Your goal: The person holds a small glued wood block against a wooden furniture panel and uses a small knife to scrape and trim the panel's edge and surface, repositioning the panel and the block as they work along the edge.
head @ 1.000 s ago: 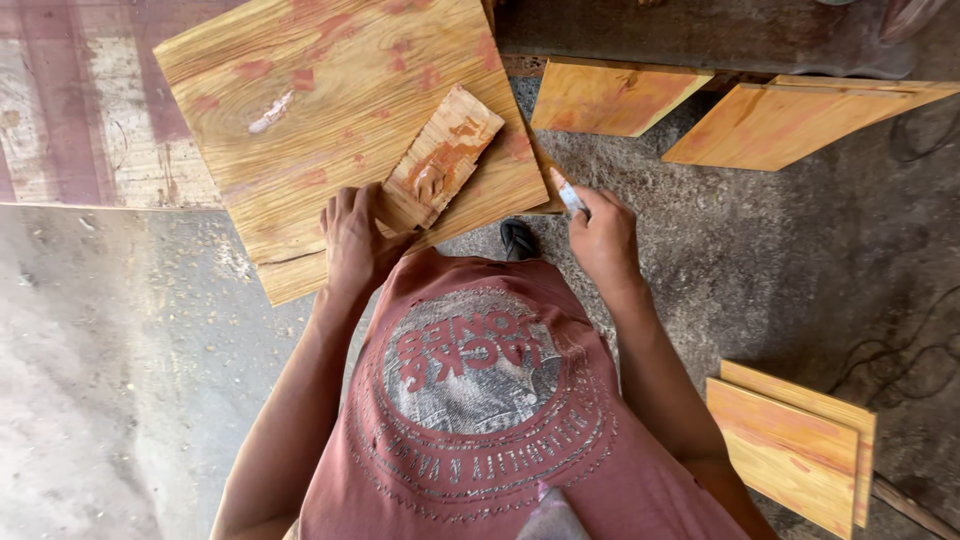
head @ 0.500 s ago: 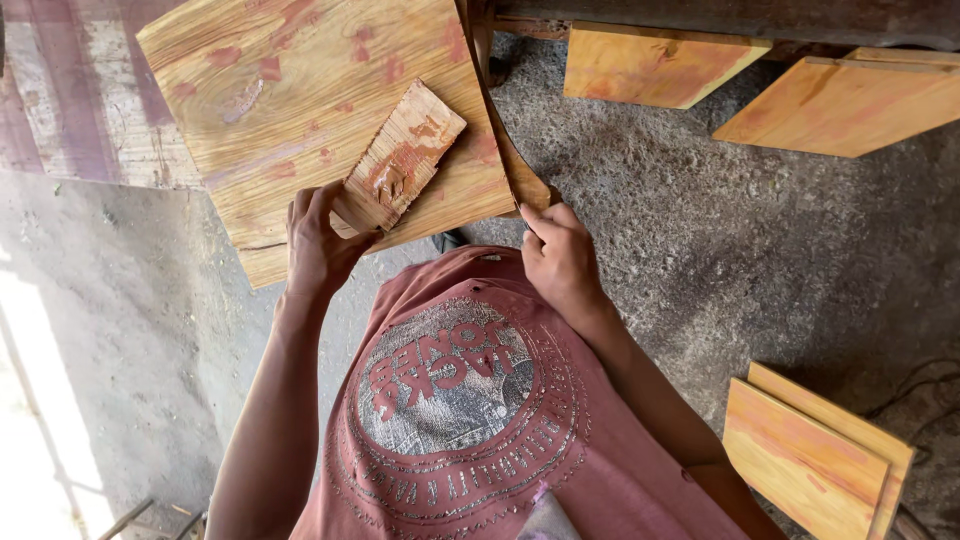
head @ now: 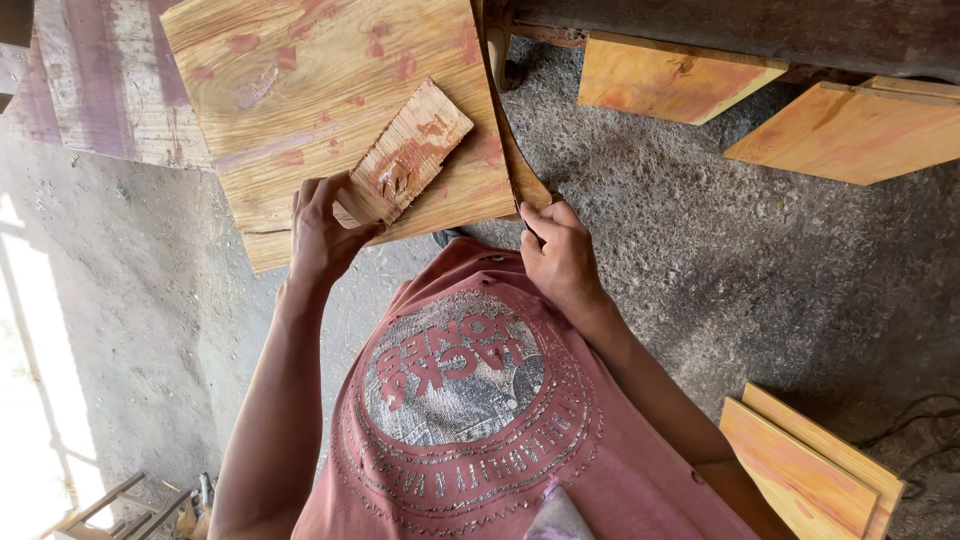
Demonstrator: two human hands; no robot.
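- A small reddish wood block lies flat on the large plank.
- The left hand has its fingers closed around the block's near end.
- The right hand pinches the plank's right edge with narrow fingers; whatever they hold is hidden.
- Orange boards lean behind, and more boards sit at lower right, cut off.

Rough grey concrete floor carries orange-stained rectangular wooden boards: two leaning at its far edge under a dark beam, and a stacked pair lying well apart from that beam, nearer the person.
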